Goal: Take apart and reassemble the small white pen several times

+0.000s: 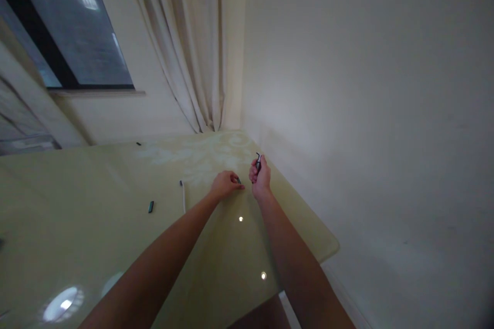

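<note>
Over the far right part of the table, my right hand (pixel 261 177) is closed around a small dark tool with a bent metal tip (pixel 258 160). The tip points up past my fingers; the rest is covered by them. Just to the left, my left hand (pixel 226 184) is low at the tabletop, with thumb and fingers pinching a small dark green piece (pixel 239 181). My hands are slightly apart. A thin white stick with a dark end (pixel 183 196) lies left of my left hand. Farther left lies a small dark green block (pixel 151 206).
The glossy pale green table (pixel 96 205) meets the wall (pixel 366 113) on the right. A tiny dark piece (pixel 138 144) lies by its far edge. Behind are a beige curtain (pixel 193 46) and a window (pixel 77 20). Lamp reflections show on the tabletop.
</note>
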The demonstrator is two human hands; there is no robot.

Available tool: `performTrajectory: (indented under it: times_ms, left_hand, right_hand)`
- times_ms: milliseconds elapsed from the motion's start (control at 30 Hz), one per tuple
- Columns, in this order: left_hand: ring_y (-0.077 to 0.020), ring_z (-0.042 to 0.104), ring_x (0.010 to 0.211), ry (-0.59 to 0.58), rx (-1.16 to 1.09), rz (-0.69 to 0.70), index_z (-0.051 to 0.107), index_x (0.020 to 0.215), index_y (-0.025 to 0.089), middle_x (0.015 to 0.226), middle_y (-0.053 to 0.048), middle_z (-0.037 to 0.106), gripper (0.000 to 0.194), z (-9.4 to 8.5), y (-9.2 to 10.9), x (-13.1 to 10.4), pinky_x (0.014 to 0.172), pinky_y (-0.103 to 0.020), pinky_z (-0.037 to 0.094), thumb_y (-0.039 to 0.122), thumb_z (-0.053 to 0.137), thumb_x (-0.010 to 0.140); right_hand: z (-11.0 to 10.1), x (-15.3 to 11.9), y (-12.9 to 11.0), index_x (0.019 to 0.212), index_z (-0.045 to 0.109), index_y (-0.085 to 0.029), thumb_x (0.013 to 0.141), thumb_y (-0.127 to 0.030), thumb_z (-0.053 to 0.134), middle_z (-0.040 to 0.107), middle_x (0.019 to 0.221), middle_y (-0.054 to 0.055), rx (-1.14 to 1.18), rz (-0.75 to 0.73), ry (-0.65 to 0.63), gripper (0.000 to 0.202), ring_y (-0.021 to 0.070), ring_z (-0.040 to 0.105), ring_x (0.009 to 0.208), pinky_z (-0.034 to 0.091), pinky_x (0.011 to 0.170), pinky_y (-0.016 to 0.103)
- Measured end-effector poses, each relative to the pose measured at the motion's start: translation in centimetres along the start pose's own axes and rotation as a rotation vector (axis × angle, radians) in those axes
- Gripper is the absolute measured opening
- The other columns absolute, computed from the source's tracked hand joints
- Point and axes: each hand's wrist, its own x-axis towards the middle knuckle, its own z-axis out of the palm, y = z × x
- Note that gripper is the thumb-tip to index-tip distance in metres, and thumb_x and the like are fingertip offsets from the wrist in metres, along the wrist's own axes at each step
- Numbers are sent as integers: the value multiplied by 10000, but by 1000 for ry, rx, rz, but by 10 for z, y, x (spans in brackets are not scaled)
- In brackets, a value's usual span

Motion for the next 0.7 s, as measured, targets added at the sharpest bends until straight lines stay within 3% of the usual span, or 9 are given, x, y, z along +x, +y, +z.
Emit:
performTrajectory:
  times_ms: [200,333,433,533,600,700]
  left_hand:
    - [-221,728,793,-8,-3,-7,721,1227,137,874,-82,792,611,4,3,-4,695,-289,490,337,895,677]
    - [-224,716,822,-1,1,44,682,1314,151,949,-74,789,702,-19,-10,-33,751,-302,501,352,883,673]
    - [-216,683,770,78,35,81,718,1248,196,959,-56,779,549,-57,-47,-65,768,-326,506,428,785,755]
    - [-237,670,792,269,108,28,755,1155,204,980,-75,766,486,-103,-106,-100,790,-353,521,512,687,785]
    - [-265,674,825,365,160,-58,759,1167,194,1039,-108,757,570,-127,-145,-120,807,-381,533,571,679,748]
    - [-309,689,919,346,161,-167,747,1242,188,1160,-151,733,737,-146,-186,-137,843,-410,552,634,723,656]
  right_hand:
    - [2,-1,-1,707,505,-217,931,-597,536,308,448,-117,22,24,39,442,58,188,342,116,340,215]
    - [3,-3,0,714,507,-215,930,-600,539,308,447,-118,-2,29,36,443,55,190,346,121,340,206]
    - [4,-5,3,717,520,-207,919,-631,551,327,443,-114,-69,45,0,470,51,197,345,126,339,199]
    - [9,-9,10,711,549,-196,893,-667,589,344,449,-107,-152,68,-68,507,44,212,344,131,340,198]
    - [13,-14,15,717,571,-190,870,-682,623,359,462,-103,-200,80,-137,518,42,227,346,133,344,199]
    - [20,-25,23,737,597,-186,844,-690,657,387,487,-97,-261,109,-250,520,40,251,353,139,351,200]
